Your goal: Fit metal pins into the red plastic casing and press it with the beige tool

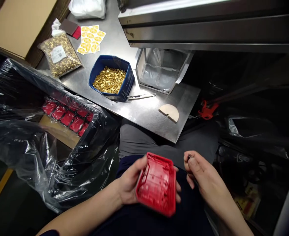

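My left hand point(132, 178) is wrapped round a red plastic housing point(156, 183), its hollow, ribbed inside facing up and its edges slightly blurred. To the right of it and apart from it, my right hand point(200, 168) pinches a small dark, shiny piece point(189, 157) between thumb and fingertips; it is too small to name. Ahead on the metal table, a blue bin point(129, 82) holds many small brass-coloured parts point(110, 80). A thin knife-like tool point(141, 96) lies beside the bin, and a half-round pale disc point(169, 112) rests near the table's corner.
A bag of brass parts point(61, 55) and orange sticker sheets point(90, 38) lie at the back left. Several red housings point(67, 116) sit in a plastic-lined box on the left. A plastic-lined metal chute point(159, 77) stands under a steel beam point(183, 31). An orange clamp point(207, 109) is at right.
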`<act>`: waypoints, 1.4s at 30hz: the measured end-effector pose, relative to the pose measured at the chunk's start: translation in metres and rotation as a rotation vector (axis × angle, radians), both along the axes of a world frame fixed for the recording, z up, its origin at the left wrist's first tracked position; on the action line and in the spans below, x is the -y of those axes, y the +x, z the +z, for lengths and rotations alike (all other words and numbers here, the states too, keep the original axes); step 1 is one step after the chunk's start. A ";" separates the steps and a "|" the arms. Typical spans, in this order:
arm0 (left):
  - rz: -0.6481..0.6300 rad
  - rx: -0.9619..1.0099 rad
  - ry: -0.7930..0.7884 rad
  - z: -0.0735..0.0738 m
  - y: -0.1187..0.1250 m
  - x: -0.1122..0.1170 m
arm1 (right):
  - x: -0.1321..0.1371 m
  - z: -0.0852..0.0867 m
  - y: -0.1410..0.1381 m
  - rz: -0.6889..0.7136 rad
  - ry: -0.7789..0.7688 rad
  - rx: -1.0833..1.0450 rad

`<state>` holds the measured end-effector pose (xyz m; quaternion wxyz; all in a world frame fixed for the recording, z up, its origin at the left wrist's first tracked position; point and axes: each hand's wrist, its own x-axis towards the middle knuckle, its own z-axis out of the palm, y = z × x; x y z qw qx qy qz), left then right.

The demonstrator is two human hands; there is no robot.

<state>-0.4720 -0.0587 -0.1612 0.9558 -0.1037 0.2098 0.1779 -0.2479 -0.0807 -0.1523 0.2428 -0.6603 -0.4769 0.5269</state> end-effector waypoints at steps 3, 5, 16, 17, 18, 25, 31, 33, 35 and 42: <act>0.265 -0.203 -0.189 -0.004 0.003 -0.011 | -0.009 -0.005 -0.004 -0.137 -0.112 -0.130; 0.348 -0.310 -0.245 -0.004 0.005 -0.018 | -0.015 -0.003 -0.011 -0.099 -0.034 -0.067; 0.338 -0.368 -0.205 0.002 0.011 -0.021 | -0.028 -0.005 -0.035 0.375 0.380 0.098; 0.325 -0.380 -0.151 0.002 0.010 -0.021 | -0.027 -0.007 -0.035 0.356 0.422 0.102; 0.313 -0.405 -0.084 0.001 0.009 -0.020 | -0.025 -0.009 -0.034 0.316 0.431 0.104; 0.211 -0.877 0.557 -0.004 -0.003 -0.006 | -0.032 -0.017 -0.033 -0.149 -0.013 -0.225; 0.172 -1.355 1.045 0.001 0.001 -0.014 | -0.053 -0.003 -0.047 0.003 -0.087 -0.159; 0.190 -1.346 0.879 -0.001 -0.001 -0.024 | -0.060 -0.003 -0.049 0.070 0.016 -0.125; 0.246 -1.184 0.672 -0.003 -0.008 -0.034 | -0.070 -0.013 -0.048 0.125 0.135 0.047; 0.340 -0.694 0.342 0.000 -0.043 -0.039 | -0.122 -0.068 -0.072 0.261 0.370 0.560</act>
